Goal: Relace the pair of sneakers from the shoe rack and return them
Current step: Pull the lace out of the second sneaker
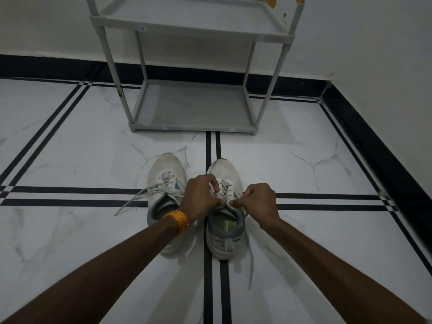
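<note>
Two white sneakers with grey collars stand side by side on the floor, toes pointing away from me. The left sneaker (163, 174) is laced, and its loose lace ends trail to the left. Over the tongue of the right sneaker (225, 232) my left hand (201, 197) pinches the lace and the upper's edge on the left side. My right hand (257, 199) pinches the lace at the right side of the same shoe. One lace end (251, 265) hangs down to the right of the heel. An orange band sits on my left wrist.
A grey shoe rack (191, 106) with bare shelves stands just beyond the sneakers against the white wall. The white marble floor carries black stripes. A black skirting runs along the back wall and the right wall (385, 66), which meet in a corner.
</note>
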`<state>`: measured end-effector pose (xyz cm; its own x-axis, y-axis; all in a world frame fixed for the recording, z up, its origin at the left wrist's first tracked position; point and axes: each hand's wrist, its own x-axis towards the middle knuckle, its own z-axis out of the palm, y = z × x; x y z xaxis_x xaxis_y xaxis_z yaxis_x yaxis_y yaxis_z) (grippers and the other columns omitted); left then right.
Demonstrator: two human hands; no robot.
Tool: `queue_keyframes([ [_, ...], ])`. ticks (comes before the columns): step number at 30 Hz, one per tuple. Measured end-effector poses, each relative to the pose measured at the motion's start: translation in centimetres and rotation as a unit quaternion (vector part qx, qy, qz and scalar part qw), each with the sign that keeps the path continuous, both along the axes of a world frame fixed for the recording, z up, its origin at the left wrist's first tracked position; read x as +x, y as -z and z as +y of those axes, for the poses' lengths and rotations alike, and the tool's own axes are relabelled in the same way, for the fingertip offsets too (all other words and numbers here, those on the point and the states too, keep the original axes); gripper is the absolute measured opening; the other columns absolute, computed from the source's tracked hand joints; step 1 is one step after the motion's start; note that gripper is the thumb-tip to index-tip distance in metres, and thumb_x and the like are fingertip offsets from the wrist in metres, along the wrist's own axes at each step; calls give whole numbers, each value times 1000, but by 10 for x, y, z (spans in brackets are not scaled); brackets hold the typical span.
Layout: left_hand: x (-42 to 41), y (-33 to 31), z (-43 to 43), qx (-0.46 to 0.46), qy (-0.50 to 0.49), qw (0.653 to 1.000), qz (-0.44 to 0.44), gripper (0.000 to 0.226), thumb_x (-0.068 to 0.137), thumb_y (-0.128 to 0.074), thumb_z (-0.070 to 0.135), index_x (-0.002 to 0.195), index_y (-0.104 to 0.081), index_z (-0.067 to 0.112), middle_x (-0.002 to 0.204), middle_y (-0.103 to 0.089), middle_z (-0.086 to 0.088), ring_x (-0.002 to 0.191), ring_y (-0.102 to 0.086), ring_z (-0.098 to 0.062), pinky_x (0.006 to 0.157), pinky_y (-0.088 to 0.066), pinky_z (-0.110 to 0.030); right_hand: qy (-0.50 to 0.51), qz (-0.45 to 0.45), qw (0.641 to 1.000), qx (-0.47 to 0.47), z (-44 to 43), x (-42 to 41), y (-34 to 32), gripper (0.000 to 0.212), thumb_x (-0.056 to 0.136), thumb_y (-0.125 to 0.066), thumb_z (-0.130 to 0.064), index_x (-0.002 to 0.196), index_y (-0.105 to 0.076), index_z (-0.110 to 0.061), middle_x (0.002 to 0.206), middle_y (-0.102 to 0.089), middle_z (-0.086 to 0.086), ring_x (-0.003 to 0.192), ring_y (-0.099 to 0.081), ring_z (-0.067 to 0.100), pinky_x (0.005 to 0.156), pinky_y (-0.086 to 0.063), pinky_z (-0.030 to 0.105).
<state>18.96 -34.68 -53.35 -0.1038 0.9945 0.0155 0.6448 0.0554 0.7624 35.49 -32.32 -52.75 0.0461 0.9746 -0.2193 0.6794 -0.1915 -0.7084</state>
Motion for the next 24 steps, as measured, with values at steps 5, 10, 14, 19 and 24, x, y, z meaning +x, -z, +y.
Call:
queue_keyframes([
  [5, -3, 5, -2, -11, -10, 1000, 22, 25, 60, -89, 30, 65, -68, 17, 71, -69, 3, 68, -62, -10, 59, -45, -19, -7, -25, 1000, 18, -4, 3, 6, 46, 54, -93, -40, 48, -53, -18, 51, -59, -2, 50, -54, 13, 50, -42, 27],
  [10, -4, 3, -4, -45, -3, 999, 31, 39, 76, -73, 30, 47, -52, 14, 47, -47, -1, 49, -46, -14, 50, -35, -24, -8, 35, 998, -57, -4, 3, -7, 43, 68, -83, -26, 46, -47, -17, 56, -56, 7, 56, -53, 20, 51, -37, 29],
  [14, 11, 4, -10, -84, -91, 987, -104, 32, 62, -71, 24, 42, -47, 15, 45, -43, -1, 50, -43, -17, 53, -38, -30, 110, 169, 969, -146, -13, -11, -6, 31, 62, -82, -1, 51, -54, -9, 57, -54, 8, 51, -46, 20, 43, -33, 26],
  [19, 11, 15, -12, -108, -155, 954, -231, 41, 53, -77, 2, 32, -45, 17, 36, -34, 8, 48, -38, -18, 51, -38, -31, 135, 181, 965, -130, -13, -15, 2, 43, 57, -88, 0, 46, -48, -14, 49, -49, 1, 45, -44, 18, 48, -38, 28],
  [24, 12, 17, -7, -109, -185, 946, -244, 44, 53, -78, -1, 32, -43, 17, 39, -35, 7, 50, -39, -19, 52, -40, -31, 124, 138, 978, -93, -13, -18, 5, 35, 59, -90, -13, 53, -56, -13, 56, -58, 1, 53, -55, 17, 51, -45, 27],
])
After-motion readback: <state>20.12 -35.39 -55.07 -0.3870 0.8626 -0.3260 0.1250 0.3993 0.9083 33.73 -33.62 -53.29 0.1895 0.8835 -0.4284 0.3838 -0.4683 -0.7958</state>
